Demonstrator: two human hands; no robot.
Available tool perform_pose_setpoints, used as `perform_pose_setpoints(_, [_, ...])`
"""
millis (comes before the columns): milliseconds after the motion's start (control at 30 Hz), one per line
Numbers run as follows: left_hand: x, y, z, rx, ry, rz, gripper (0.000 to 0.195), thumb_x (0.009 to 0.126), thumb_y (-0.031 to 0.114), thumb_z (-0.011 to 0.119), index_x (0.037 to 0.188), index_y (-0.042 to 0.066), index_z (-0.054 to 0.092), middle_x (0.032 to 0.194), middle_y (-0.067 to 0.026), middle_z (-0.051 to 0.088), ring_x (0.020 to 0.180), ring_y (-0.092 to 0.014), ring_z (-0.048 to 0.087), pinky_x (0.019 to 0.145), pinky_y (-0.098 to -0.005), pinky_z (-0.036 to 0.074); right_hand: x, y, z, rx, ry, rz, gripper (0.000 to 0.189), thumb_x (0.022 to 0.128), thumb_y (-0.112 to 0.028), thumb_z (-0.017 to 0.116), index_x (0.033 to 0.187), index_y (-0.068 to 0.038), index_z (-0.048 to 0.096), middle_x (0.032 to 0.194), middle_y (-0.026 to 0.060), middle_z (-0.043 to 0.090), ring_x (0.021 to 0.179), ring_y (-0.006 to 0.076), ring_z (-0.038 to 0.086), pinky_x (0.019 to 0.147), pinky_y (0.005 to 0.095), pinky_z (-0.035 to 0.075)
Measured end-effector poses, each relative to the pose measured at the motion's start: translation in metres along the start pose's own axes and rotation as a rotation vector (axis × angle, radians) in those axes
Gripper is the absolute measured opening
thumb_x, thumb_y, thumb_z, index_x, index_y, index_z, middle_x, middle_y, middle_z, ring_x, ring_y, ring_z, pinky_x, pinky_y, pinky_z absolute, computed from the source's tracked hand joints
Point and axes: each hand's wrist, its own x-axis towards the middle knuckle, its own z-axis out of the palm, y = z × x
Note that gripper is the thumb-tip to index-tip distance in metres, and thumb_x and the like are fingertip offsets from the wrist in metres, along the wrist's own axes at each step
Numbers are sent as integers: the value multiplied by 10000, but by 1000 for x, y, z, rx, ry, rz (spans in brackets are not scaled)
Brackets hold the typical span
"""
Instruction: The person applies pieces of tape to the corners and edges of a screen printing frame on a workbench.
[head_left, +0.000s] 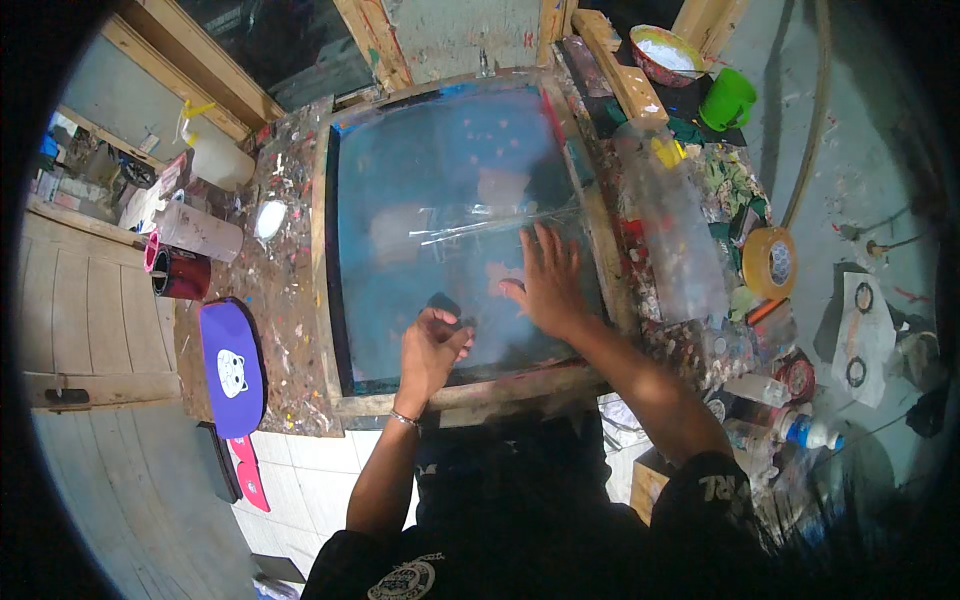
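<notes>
A wooden-framed screen-printing screen (450, 300) lies on the paint-spotted table before me, its mesh bluish with several paler patches. Strips of clear tape (480, 226) run across its middle. My right hand (551, 281) rests over the mesh just below the tape, fingers spread, with nothing in it. Near the lower edge of the screen is my left hand (435, 349), its fingers curled and the thumb close to the fingertips. Whether something small or clear is pinched there cannot be told. A dark shape, perhaps a shadow, lies just above those fingers.
Left on the table (289, 337) stand a purple panel with a cat face (232, 367), paint containers (180, 274) and a spray bottle (217, 161). At the right are a tape roll (769, 262), a green mug (727, 100), a bowl of white matter (666, 56) and wooden pieces (630, 82).
</notes>
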Motion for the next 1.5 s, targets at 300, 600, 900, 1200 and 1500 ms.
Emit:
perform_pose_setpoints(300, [1, -4, -2, -41, -16, -15, 241, 840, 55, 724, 963, -32, 536, 707, -100, 691, 581, -108, 627, 513, -251, 482, 7, 0, -8, 149, -20, 55, 831, 839, -462, 687, 1437, -1, 338, 1479, 238, 331, 1389, 396, 298, 1112, 627, 189])
perform_pose_setpoints(600, [2, 1, -17, 198, -32, -8, 231, 849, 110, 739, 919, -33, 572, 665, -101, 681, 539, -163, 642, 488, -306, 490, -9, -6, 1, -23, -4, -73, 861, 837, -482, 684, 1443, 9, 318, 1501, 287, 287, 1391, 438, 284, 1105, 660, 173])
perform_pose_setpoints(900, [31, 27, 9, 703, -190, 916, 385, 958, 255, 572, 1272, 31, 585, 1344, -155, 577, 1313, -287, 495, 1112, -451, 368, -21, -9, -14, 101, -100, -105, 1065, 727, -541, 767, 1468, 48, 280, 1523, 329, 221, 1416, 489, 227, 1113, 689, 108])
perform_pose_setpoints(1200, [24, 17, -24, 1096, -640, 865, 714, 968, 445, 503, 1518, 46, 283, 1607, -94, 237, 1493, -225, 193, 1224, -452, 129, -58, 17, -72, 265, -180, -25, 817, 820, -282, 760, 1468, -25, 332, 1529, 221, 269, 1362, 382, 381, 1101, 432, 357])
perform_pose_setpoints(1500, [12, 52, -46, 1392, -900, 575, 643, 955, 455, 518, 1451, 60, 413, 1564, -107, 330, 1444, -230, 313, 1209, -433, 210, -85, 14, -89, 456, -174, -10, 454, 896, -191, 661, 1301, -31, 532, 1307, 181, 547, 1189, 372, 554, 987, 418, 463])
